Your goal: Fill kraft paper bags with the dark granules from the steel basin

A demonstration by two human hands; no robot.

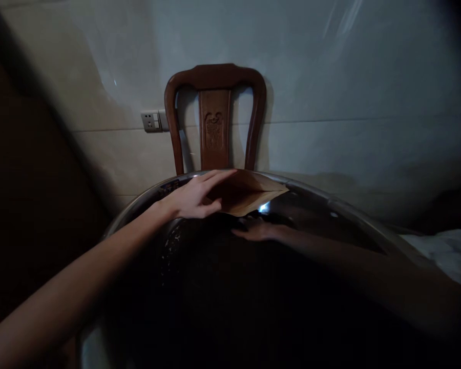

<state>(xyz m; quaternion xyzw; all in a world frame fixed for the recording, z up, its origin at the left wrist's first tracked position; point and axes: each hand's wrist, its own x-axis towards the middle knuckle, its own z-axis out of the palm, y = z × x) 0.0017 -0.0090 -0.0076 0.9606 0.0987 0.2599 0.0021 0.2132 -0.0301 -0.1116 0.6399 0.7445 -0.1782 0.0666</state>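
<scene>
At the far side of a dark, glossy round table point(223, 287), a brown paper bag point(267, 197) lies with its mouth gaping towards me. My left hand point(195, 197) is at the left end of that mouth. Its index finger stretches along the upper edge and the thumb sits apart, near the lower edge. Just below the bag, my right hand point(257, 229) rests low over the dark surface in deep shade, fingers spread and nothing visible in them. The bag's inside is too dark to make out.
Beyond the table stands a wooden chair point(214, 123) with a carved back. Behind it is a pale tiled wall point(330, 87) with a socket plate point(151, 121). A raised metallic rim point(346, 209) runs round the table. Whitish cloth point(447, 251) shows at the right.
</scene>
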